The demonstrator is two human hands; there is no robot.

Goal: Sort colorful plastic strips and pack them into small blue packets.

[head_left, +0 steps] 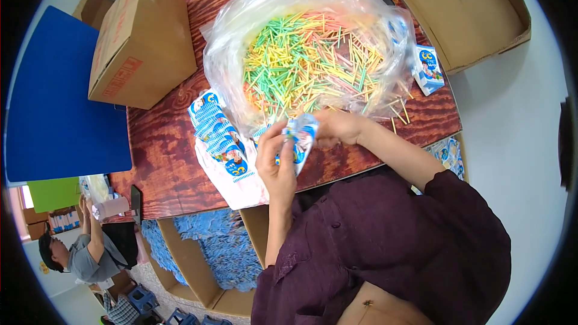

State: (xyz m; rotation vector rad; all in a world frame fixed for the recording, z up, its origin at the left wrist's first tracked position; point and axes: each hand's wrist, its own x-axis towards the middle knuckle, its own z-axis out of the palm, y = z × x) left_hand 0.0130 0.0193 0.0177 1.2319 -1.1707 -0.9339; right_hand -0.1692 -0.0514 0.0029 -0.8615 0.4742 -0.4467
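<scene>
My left hand (277, 159) is closed around a small blue-and-white packet (302, 135), held upright over the table's near edge. My right hand (338, 126) is at the packet's right side, its fingers curled together; what they grip is hidden. Just beyond both hands lies a large clear plastic bag (232, 42), spread wide with its rim rolled back. Inside it is a heap of thin green, yellow and pink sticks (295, 60). Left of my left hand, a row of overlapping flat packets (220, 135) rests on a white sheet (232, 186).
A cardboard box (147, 42) stands at the left, beside a blue panel (54, 96). At the right are an upright packet (428, 69) and an open carton (463, 12). Below the table edge, cartons hold many blue packets (220, 247). Another person (90, 256) works at the far left.
</scene>
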